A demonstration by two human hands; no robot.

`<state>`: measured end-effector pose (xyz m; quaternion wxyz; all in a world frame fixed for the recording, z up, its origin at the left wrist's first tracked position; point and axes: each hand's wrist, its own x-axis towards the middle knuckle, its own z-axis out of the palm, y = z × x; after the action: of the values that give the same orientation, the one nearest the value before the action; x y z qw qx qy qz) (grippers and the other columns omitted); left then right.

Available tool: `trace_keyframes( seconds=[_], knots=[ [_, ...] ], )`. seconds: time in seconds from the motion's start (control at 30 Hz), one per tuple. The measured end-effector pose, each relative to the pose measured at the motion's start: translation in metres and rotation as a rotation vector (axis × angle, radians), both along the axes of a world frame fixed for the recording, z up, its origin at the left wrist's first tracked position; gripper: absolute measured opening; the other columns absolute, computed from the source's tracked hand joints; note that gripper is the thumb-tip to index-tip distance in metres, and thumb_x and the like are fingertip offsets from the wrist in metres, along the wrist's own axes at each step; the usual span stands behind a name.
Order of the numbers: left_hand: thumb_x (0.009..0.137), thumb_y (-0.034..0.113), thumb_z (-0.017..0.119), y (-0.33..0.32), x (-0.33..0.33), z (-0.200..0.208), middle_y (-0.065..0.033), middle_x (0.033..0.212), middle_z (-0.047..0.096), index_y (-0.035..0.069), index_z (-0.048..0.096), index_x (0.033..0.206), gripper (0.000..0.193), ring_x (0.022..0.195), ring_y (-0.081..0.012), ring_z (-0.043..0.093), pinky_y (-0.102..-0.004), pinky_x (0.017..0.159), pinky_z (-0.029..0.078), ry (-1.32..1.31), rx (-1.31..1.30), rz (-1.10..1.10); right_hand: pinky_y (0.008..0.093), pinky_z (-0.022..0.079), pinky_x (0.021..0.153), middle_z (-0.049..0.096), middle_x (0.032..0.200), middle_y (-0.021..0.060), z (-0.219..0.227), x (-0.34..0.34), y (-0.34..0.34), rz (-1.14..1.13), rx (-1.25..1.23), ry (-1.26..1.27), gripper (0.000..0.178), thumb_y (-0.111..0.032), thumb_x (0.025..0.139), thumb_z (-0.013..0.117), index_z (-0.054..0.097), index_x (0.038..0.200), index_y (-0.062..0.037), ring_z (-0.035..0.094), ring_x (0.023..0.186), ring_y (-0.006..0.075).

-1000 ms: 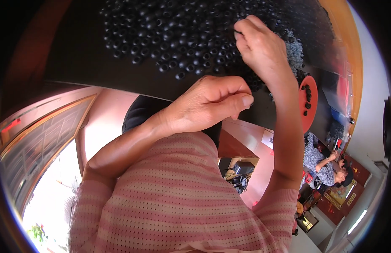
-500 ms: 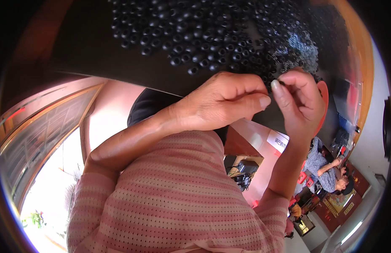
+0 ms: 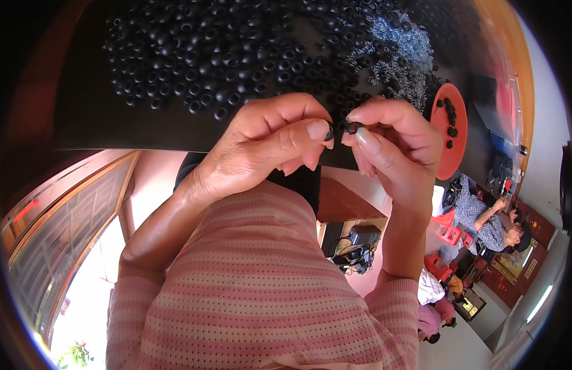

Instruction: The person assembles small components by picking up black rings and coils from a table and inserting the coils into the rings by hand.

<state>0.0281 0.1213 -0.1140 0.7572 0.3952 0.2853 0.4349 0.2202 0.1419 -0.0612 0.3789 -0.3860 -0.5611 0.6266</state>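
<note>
at the dark flat desk (image 3: 132, 132), fingers of the left hand (image 3: 252, 147) now show a pinched rounded black piece (image 3: 330, 131), so it faces, without touching, a small black piece (image 3: 351, 127) the right hand (image 3: 402, 147) pinches.

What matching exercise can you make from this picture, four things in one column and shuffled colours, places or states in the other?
1. Right hand
2. Springs
3. Plate
4. Beads

A. Orange-red, with small black lumps in it
B. Black, spread widely over the table
C. Pinching a small dark piece
D. Silvery, heaped

Pairs: 1-C, 2-D, 3-A, 4-B
</note>
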Motion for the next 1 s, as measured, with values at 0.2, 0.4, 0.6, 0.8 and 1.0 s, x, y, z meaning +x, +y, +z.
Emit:
trace_keyframes(
  seconds=[0.2, 0.4, 0.6, 0.8, 1.0],
  knots=[
    [0.095, 0.028, 0.050, 0.001, -0.001, 0.000, -0.0050, 0.071, 0.058, 0.000, 0.059, 0.093, 0.030, 0.057, -0.0065, 0.043, -0.0203, 0.053, 0.035, 0.039, 0.047, -0.034, 0.0173, 0.043, 0.052, 0.062, 0.079, 0.0049, -0.004, 0.002, -0.004, 0.000, 0.051, -0.042, 0.016, 0.003, 0.086, 0.062, 0.062, 0.101, 0.0055, 0.056, 0.064, 0.0052],
    [0.097, 0.031, 0.048, 0.000, 0.001, -0.003, -0.0052, 0.072, 0.058, -0.003, 0.058, 0.099, 0.035, 0.058, -0.0069, 0.045, -0.0207, 0.054, 0.038, 0.043, 0.112, -0.029, 0.0185, 0.045, 0.058, 0.062, 0.077, 0.0044, -0.010, -0.004, -0.007, -0.025, 0.203, -0.080, 0.013, 0.003, 0.084, 0.064, 0.062, 0.097, 0.0055, 0.058, 0.067, 0.0081],
    [0.098, 0.036, 0.046, 0.000, 0.001, 0.002, -0.0050, 0.071, 0.057, -0.004, 0.057, 0.102, 0.041, 0.059, -0.0069, 0.045, -0.0209, 0.055, 0.038, 0.093, 0.093, -0.030, 0.0228, 0.043, 0.054, 0.061, 0.073, 0.0090, -0.010, -0.003, -0.007, -0.010, 0.596, -0.326, 0.014, 0.005, 0.080, 0.066, 0.063, 0.093, 0.0034, 0.057, 0.062, 0.0133],
    [0.098, 0.037, 0.045, 0.000, 0.001, 0.001, -0.0049, 0.068, 0.056, -0.004, 0.057, 0.101, 0.043, 0.058, -0.0073, 0.045, -0.0209, 0.054, 0.038, 0.091, 0.111, -0.030, 0.0233, 0.043, 0.051, 0.060, 0.072, 0.0091, -0.016, -0.007, -0.008, -0.055, 0.685, -0.313, 0.015, 0.005, 0.079, 0.068, 0.063, 0.092, 0.0026, 0.057, 0.059, 0.0146],
    [0.098, 0.039, 0.044, -0.002, 0.003, 0.002, -0.0045, 0.063, 0.053, -0.003, 0.058, 0.097, 0.045, 0.054, -0.0067, 0.043, -0.0210, 0.052, 0.035, 0.106, 0.071, 0.013, 0.0262, 0.045, 0.048, 0.060, 0.072, 0.0107, -0.020, -0.009, -0.012, -0.069, 0.791, -0.362, 0.018, 0.004, 0.076, 0.071, 0.062, 0.092, 0.0004, 0.059, 0.057, 0.0187]
  ],
)
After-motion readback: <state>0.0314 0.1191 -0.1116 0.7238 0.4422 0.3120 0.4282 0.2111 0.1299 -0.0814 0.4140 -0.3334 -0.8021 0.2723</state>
